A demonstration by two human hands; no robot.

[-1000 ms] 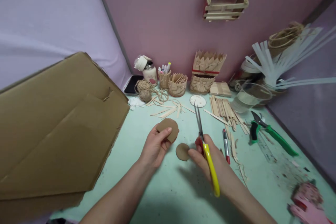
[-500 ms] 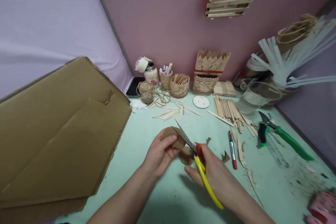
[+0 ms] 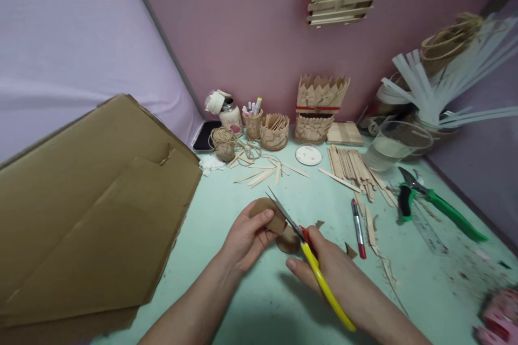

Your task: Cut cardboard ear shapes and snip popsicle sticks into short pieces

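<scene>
Between the thumb and fingers of my left hand (image 3: 245, 237) is a small brown cardboard piece (image 3: 265, 210) with a rounded edge. My right hand (image 3: 329, 259) grips scissors (image 3: 324, 280) with yellow and red handles. Their blades, slightly apart, point up and left along the right edge of the piece. Below the blades a round cardboard disc (image 3: 288, 241) lies on the table, partly hidden. Small cardboard offcuts (image 3: 350, 250) sit to the right of my right hand.
A large cardboard sheet (image 3: 93, 215) fills the left side. A red-and-silver marker (image 3: 358, 229), craft sticks (image 3: 350, 167) and green-handled pruning shears (image 3: 439, 202) lie to the right. Twine (image 3: 224, 145), a small white lid (image 3: 308, 154) and woven holders (image 3: 274, 132) stand toward the wall.
The scissors have closed somewhat, and their handles have swung slightly right and down. My left hand keeps its hold on the cardboard piece. The whole view has shifted a little.
</scene>
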